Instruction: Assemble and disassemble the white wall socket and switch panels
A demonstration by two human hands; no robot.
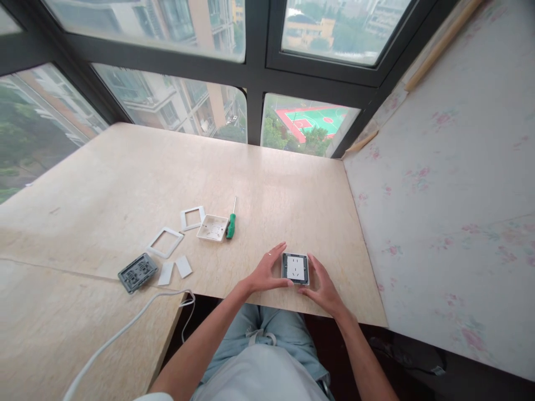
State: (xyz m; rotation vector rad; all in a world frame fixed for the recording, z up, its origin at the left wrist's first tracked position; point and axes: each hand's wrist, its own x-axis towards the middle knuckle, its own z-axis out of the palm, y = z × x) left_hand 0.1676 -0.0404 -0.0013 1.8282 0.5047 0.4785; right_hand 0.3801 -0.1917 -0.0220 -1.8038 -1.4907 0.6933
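A wall socket [296, 268] with a white face and a dark grey surround sits near the front edge of the table, between my hands. My left hand [267, 273] grips its left side, the thumb at the near edge and the fingers by the far left corner. On the other side, my right hand [324, 287] holds the right edge, thumb low and fingers along the upper right corner. Its underside is hidden from me.
Left of my hands lie a green screwdriver [231, 225], a white mounting box [212, 228], two white frames [165, 243], two small white plates [183, 267] and a dark grey socket part [137, 273]. A white cable [125, 328] crosses the tabletop. A papered wall [438, 211] bounds the right; windows stand behind.
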